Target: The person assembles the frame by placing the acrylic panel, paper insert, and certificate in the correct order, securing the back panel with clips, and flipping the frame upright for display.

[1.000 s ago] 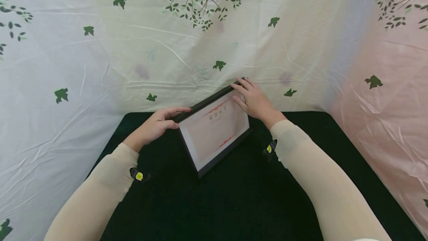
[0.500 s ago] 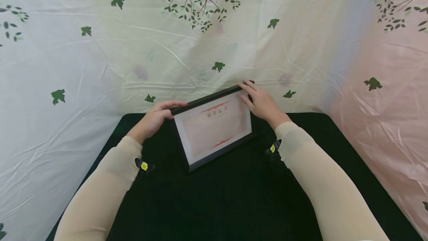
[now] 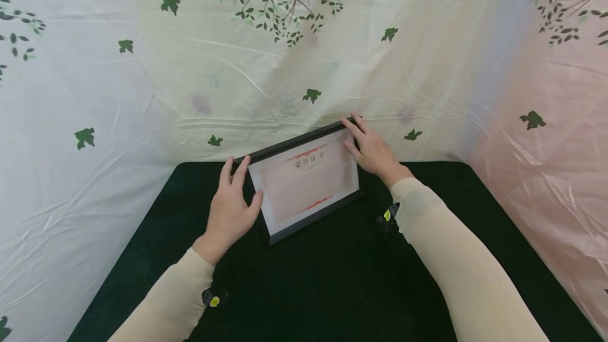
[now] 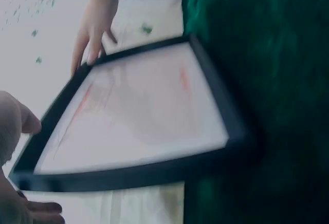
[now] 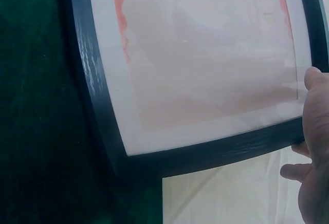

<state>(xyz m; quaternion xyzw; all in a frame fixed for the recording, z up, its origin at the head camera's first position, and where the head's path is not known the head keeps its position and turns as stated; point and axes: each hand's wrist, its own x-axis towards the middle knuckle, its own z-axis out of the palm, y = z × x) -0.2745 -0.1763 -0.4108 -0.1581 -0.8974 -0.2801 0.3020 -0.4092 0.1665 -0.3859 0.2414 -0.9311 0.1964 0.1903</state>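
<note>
A black picture frame (image 3: 309, 186) holds a pale certificate with red trim. It stands tilted on its lower edge on the dark green cloth, its left side nearer. The right hand (image 3: 372, 154) grips the upper right corner; in the right wrist view its thumb (image 5: 312, 77) lies on the front border with fingers reaching behind. Around the upper left corner, the left hand (image 3: 230, 212) spreads its fingers upward, thumb over the side border. In the blurred left wrist view, the left hand's fingers (image 4: 46, 212) extend past the frame's border; their contact is unclear.
A dark green cloth (image 3: 332, 289) covers the table. Behind it hangs a pale curtain (image 3: 266, 67) printed with leaves and branches, turning pink at the right (image 3: 546, 173). Small dark wrist cameras (image 3: 211, 298) are worn at both cuffs.
The frame has turned to face more forward, its lower left corner shifting left. The left hand has left its hold on the top edge and swung down beside the left corner. The right hand stays on its corner.
</note>
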